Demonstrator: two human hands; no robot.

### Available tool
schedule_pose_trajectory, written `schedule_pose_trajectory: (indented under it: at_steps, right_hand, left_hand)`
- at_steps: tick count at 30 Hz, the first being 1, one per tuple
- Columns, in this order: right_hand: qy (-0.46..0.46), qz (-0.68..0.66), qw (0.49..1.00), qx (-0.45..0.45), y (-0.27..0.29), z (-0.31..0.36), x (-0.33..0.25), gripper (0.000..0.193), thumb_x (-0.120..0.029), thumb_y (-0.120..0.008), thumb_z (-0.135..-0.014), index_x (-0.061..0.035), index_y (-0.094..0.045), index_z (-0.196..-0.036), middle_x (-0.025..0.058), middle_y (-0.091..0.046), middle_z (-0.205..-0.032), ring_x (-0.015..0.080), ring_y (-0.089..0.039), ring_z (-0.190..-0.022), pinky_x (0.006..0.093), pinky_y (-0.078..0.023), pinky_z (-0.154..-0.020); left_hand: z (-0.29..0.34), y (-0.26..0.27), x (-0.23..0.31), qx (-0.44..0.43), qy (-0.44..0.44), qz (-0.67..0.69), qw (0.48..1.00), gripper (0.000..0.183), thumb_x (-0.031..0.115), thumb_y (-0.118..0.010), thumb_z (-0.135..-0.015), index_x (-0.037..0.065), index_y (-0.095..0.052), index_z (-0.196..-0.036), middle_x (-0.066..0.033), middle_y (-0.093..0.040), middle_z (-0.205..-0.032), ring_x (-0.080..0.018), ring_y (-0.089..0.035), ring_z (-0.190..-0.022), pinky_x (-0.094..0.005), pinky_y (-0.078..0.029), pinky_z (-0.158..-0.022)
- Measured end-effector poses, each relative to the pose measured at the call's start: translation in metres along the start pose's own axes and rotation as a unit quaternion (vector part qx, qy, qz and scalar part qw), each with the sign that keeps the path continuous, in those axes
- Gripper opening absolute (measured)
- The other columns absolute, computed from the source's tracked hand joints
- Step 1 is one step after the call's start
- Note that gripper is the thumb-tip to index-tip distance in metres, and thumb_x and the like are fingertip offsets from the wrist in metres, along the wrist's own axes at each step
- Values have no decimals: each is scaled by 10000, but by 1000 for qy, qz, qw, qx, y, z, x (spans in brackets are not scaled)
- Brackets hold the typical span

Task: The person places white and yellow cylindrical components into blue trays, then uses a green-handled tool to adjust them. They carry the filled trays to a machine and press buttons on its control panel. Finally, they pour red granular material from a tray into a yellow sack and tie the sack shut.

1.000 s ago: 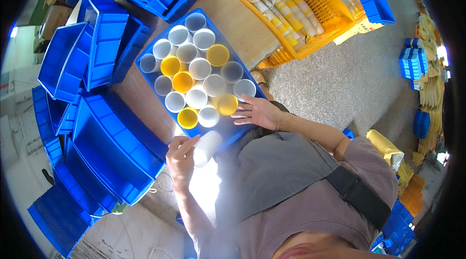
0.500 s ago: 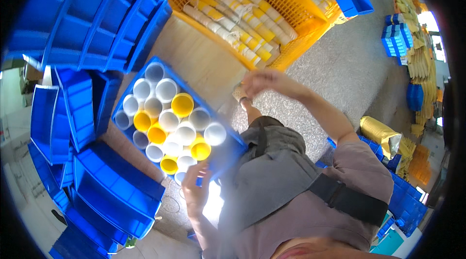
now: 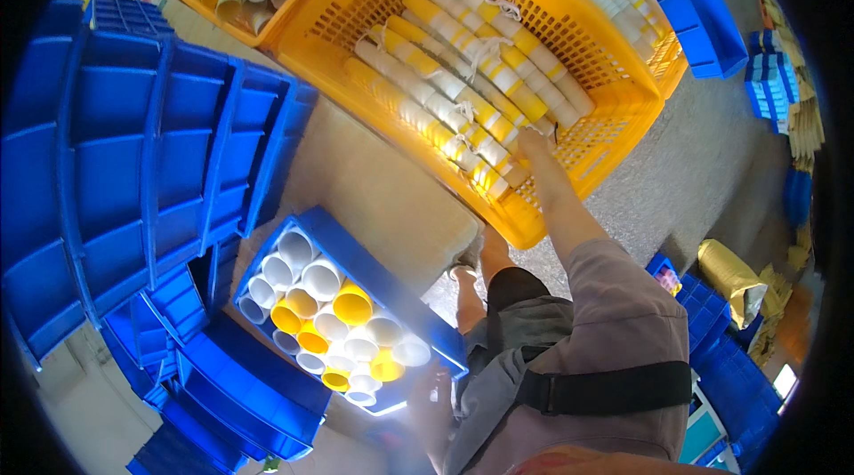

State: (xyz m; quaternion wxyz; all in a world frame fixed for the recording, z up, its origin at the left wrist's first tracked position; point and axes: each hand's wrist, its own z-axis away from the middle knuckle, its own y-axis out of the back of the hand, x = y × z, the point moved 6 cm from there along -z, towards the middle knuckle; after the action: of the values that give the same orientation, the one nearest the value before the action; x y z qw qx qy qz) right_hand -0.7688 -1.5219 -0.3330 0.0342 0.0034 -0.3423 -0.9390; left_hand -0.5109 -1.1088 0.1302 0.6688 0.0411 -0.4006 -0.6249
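Reaching to two o'clock, the right hand (image 3: 535, 146) meets tubes (image 3: 480, 57) in the crate (image 3: 623, 101); left hand (image 3: 437, 393) blurred at six; both grips unclear; speckled floor (image 3: 640, 173) at three.

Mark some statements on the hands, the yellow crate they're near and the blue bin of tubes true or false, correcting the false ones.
1. The right hand reaches into a yellow crate. True.
2. Both hands are inside that crate. False: the left hand, blurred, is by a blue bin.
3. The bin holds tubes with open ends up. True.
4. Those tubes are all yellow. False: most are white.
5. White string shows among the crate's bundles. True.
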Motion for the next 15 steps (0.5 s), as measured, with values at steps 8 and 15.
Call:
schedule_pose_trajectory:
  at_steps: [8,15]
  right_hand:
    - [6,-26,999,29,23,19,-11,860,-445,-879,-648,-43,-550,-1333,176,-572,-1368,332,-566,-1248,432,-493,-1010]
    - [49,-221,972,56,71,104,-46,743,-484,-810,-676,-65,-629,-1262,169,-614,-1307,328,-593,-1206,413,-504,-970]
  left_hand:
    - [-21,0,-11,-2,-66,21,998,310,160,-655,-949,23,-681,-1226,-121,-728,-1048,-204,-673,-953,-322,-519,-879]
    - [-12,0,-2,25,-60,22,998,323,168,-671,-952,29,-670,-1244,-118,-727,-1076,-181,-669,-964,-301,-522,-896]
